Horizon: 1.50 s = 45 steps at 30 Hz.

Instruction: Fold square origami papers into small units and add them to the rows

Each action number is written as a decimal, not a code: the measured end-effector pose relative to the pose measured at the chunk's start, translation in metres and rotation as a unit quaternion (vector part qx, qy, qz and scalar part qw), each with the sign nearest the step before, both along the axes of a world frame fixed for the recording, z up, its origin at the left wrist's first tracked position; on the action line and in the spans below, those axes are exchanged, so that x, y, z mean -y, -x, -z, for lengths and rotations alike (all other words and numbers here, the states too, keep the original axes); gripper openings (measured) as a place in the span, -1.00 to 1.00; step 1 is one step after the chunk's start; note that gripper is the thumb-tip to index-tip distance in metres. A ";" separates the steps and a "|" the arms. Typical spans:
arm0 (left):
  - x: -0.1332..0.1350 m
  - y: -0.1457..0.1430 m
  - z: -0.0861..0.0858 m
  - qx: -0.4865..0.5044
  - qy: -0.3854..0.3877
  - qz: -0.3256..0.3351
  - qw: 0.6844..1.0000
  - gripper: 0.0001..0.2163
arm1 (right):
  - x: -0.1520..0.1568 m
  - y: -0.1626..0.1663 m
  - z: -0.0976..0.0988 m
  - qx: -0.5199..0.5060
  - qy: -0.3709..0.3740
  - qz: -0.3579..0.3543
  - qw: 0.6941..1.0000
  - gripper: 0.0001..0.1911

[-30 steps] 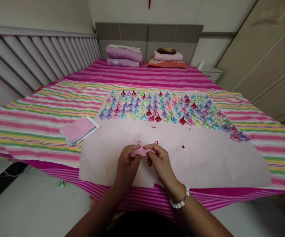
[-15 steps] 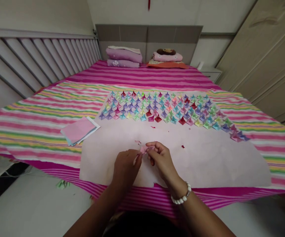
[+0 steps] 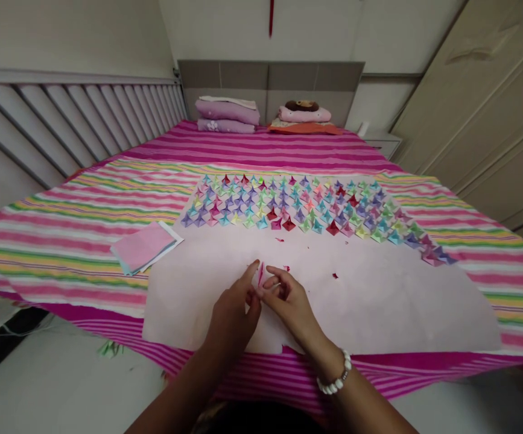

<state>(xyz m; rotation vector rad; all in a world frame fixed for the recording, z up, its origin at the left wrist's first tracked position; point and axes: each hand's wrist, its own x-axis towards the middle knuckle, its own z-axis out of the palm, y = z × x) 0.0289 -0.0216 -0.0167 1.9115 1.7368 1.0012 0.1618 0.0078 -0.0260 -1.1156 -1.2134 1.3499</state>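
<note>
Between my two hands, over the near middle of the large pale paper sheet (image 3: 379, 295), is a small folded piece of pink paper (image 3: 260, 275) with a darker pink slit along it. The fingers of my left hand (image 3: 238, 300) are closed on its left side. My right hand (image 3: 288, 298), with a white bead bracelet at the wrist, pinches it from the right. Rows of small folded paper shapes (image 3: 283, 205) in many colours cover the far part of the sheet. Dark red paper scraps (image 3: 335, 275) lie just beyond my hands.
A stack of pink, blue and white paper squares (image 3: 146, 246) lies left of the sheet on the striped bedspread (image 3: 75, 241). Folded purple bedding (image 3: 227, 110) and a pink pile (image 3: 304, 114) stand by the headboard (image 3: 270, 75). Green paper (image 3: 108, 348) lies on the floor at left.
The pink paper has been turned from lying sideways to standing upright, showing its dark pink slit. My left fingers have come up along it. The camera view has tilted slightly upward.
</note>
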 end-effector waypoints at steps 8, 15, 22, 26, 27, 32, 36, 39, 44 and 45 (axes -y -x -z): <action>-0.002 0.001 0.015 -0.092 -0.002 0.043 0.995 -0.52 | 0.002 0.003 0.008 0.045 -0.001 -0.038 0.998 -0.68; 0.000 -0.002 0.020 -0.099 0.014 0.030 0.995 -0.42 | 0.001 0.005 0.020 0.081 -0.007 -0.027 0.996 -0.64; 0.001 -0.002 0.022 0.020 0.048 -0.004 0.999 -0.43 | 0.001 0.001 0.019 0.082 -0.008 -0.017 0.996 -0.70; -0.001 -0.002 0.021 0.108 0.026 -0.035 0.993 -0.53 | 0.003 -0.002 0.017 0.060 -0.020 0.010 0.998 -0.64; -0.001 -0.002 0.021 0.122 0.024 -0.038 0.992 -0.57 | 0.004 -0.002 0.018 0.040 -0.006 0.005 0.999 -0.60; 0.000 -0.003 0.018 0.143 0.028 -0.039 0.989 -0.70 | 0.007 -0.001 0.022 -0.090 0.101 -0.011 0.991 -0.51; 0.001 -0.003 0.016 0.129 0.027 -0.024 0.991 -0.72 | 0.005 -0.001 0.025 -0.157 0.111 -0.005 0.981 -0.67; 0.001 -0.003 0.015 0.119 0.038 0.002 0.992 -0.73 | 0.004 -0.001 0.028 -0.170 0.105 0.001 0.980 -0.71; -0.001 -0.002 0.017 0.129 0.049 0.011 0.990 -0.72 | 0.005 -0.001 0.029 -0.172 0.097 0.007 0.980 -0.70; -0.001 -0.001 0.018 0.127 0.043 0.017 0.991 -0.70 | 0.005 -0.001 0.029 -0.169 0.094 0.006 0.981 -0.70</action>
